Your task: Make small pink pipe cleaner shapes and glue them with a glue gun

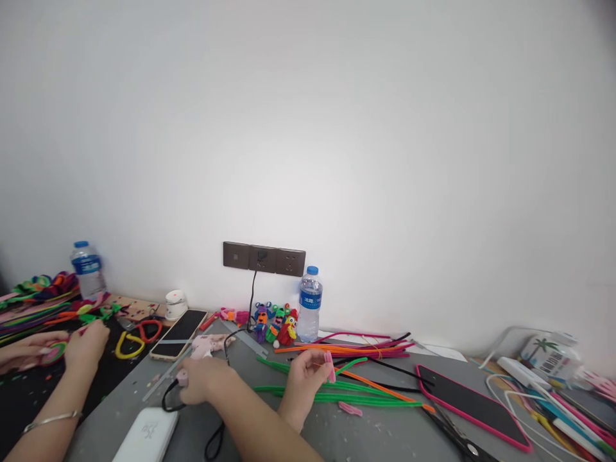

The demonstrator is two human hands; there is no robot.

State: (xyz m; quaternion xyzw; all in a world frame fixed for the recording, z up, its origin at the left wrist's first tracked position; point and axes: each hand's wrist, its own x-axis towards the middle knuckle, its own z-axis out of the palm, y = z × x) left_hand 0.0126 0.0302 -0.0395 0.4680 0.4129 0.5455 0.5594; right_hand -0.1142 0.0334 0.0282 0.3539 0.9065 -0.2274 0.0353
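Observation:
My right hand (308, 378) pinches a small folded pink pipe-cleaner piece (330, 367) above the grey table. To its left, my left hand (199, 380) is closed around a pale pink device (183, 377) with a black cable, beside a pink patterned item (206, 345). Green pipe cleaners (366, 393) lie beside and behind my right hand, with orange ones (308, 350) further back. Another pink piece (350, 409) rests on the table to the right. Small colourful figures (274, 326) stand near the wall.
A water bottle (310, 308) stands by the wall. A white power bank (147, 436) lies front left, a phone (179, 335) behind it. Right are a pink-edged phone (474, 407) and scissors (469, 449). At far left, another person's hands (86, 346) work over a black mat.

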